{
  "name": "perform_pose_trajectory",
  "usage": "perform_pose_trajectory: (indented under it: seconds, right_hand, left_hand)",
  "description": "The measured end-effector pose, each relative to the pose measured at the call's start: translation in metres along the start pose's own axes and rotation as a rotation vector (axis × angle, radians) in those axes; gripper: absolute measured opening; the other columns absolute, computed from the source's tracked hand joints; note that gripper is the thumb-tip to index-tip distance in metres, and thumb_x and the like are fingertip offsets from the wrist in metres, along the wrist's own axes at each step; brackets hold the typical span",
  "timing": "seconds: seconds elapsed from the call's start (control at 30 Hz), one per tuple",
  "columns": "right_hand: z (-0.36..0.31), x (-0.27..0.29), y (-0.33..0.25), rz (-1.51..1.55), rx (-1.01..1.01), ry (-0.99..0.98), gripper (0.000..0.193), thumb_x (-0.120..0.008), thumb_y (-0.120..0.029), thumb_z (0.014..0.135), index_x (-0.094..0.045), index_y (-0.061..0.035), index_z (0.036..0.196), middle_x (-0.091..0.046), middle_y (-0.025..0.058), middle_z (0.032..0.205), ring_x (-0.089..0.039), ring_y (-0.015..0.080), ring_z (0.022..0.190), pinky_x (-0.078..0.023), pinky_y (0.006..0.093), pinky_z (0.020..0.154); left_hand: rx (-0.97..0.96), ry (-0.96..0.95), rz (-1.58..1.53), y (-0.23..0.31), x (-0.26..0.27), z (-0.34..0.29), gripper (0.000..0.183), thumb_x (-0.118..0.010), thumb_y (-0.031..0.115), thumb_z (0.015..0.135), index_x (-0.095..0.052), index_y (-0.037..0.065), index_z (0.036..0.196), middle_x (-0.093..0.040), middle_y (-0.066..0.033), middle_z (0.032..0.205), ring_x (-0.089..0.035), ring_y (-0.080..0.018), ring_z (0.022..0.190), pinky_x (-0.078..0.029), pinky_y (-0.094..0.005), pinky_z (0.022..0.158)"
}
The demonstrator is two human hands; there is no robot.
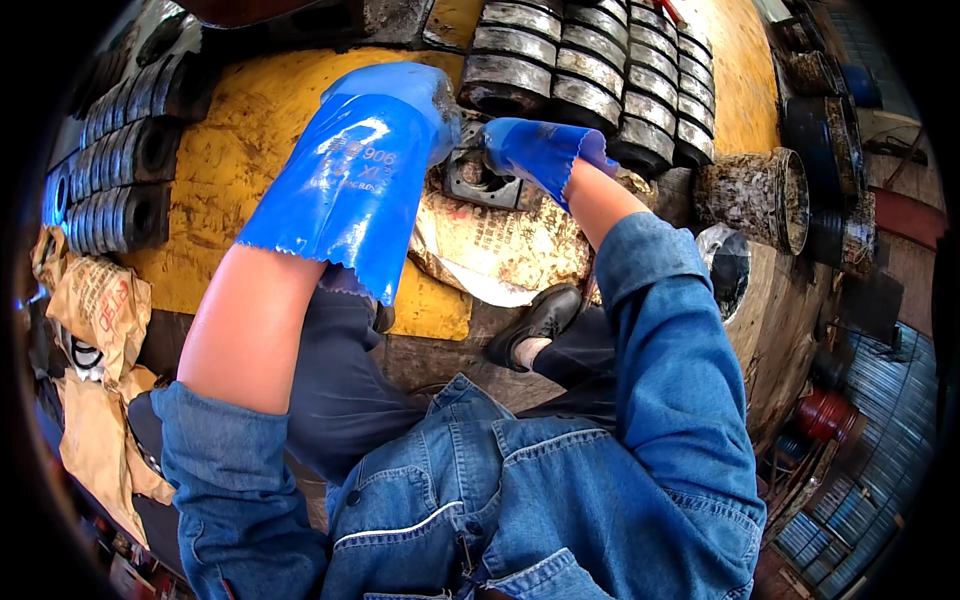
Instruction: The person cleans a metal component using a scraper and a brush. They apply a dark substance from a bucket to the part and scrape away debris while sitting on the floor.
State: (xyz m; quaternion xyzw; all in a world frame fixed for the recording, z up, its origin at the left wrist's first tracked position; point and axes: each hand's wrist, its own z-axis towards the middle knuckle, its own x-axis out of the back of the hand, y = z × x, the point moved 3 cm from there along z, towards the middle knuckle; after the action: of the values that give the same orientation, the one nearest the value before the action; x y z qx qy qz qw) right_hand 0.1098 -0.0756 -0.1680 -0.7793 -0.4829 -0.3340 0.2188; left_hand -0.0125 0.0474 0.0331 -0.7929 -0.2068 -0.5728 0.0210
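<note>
My left hand (432, 105), in a long blue rubber glove, reaches forward to the left side of a dark, greasy metal block (482, 182) with a round opening. On its right side is my right hand (508, 145), in a matching glove whose cuff is folded and creased. The backs of the gloves hide the fingers of both hands, so their grip on the block does not show. A stained paper sack (500, 245) lies on the near side of the block, its surface smeared with dark grease.
Rows of stacked thick metal rings (590, 70) stand just beyond my hands. More dark rings (125, 215) lie in rows at the left on a yellow sheet (240, 130). A grimy bucket (750, 200) stands at the right. Crumpled brown paper bags (100, 310) lie at the left.
</note>
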Motion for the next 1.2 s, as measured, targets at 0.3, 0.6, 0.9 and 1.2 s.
perform_pose_trajectory:
  seconds: [0.3, 0.6, 0.9, 1.2]
  right_hand:
    - [-0.016, 0.001, -0.008, -0.133, 0.300, -0.189, 0.036, -0.059, -0.014, 0.081, -0.065, -0.0198, 0.117, -0.069, 0.0086, 0.104, -0.065, 0.0310, 0.099, -0.052, 0.0395, 0.081]
    - [-0.033, 0.020, 0.015, -0.209, 0.122, -0.136, 0.032, -0.058, -0.020, 0.083, -0.068, -0.0244, 0.113, -0.069, 0.0057, 0.106, -0.066, 0.0286, 0.095, -0.053, 0.0358, 0.078]
    - [-0.214, -0.062, 0.174, 1.536, -0.208, 0.311, 0.028, -0.061, -0.005, 0.087, -0.063, -0.0007, 0.114, -0.070, 0.0087, 0.093, -0.062, 0.0153, 0.072, -0.049, 0.0286, 0.057]
    - [-0.436, -0.261, 0.229, 1.999, -1.147, 1.016, 0.026, -0.060, -0.007, 0.087, -0.064, -0.0022, 0.112, -0.070, 0.0122, 0.093, -0.063, 0.0214, 0.078, -0.050, 0.0342, 0.062]
  left_hand:
    - [0.114, -0.124, 0.011, -0.001, 0.007, -0.002, 0.037, -0.065, 0.031, 0.079, -0.067, 0.016, 0.112, -0.067, -0.0112, 0.110, -0.065, -0.0310, 0.099, -0.053, -0.0423, 0.085]
    - [0.106, -0.073, 0.084, -0.006, 0.000, 0.003, 0.030, -0.060, 0.037, 0.085, -0.070, 0.013, 0.099, -0.068, -0.0137, 0.097, -0.066, -0.0328, 0.089, -0.054, -0.0425, 0.078]
    - [0.014, 0.015, 0.046, -0.004, 0.003, 0.000, 0.032, -0.057, 0.035, 0.085, -0.069, 0.012, 0.102, -0.066, -0.0158, 0.106, -0.063, -0.0355, 0.096, -0.052, -0.0423, 0.083]
    - [0.006, 0.041, -0.007, 0.025, 0.003, -0.007, 0.028, -0.062, 0.032, 0.082, -0.069, 0.012, 0.101, -0.067, -0.0171, 0.101, -0.063, -0.0345, 0.095, -0.051, -0.0410, 0.082]
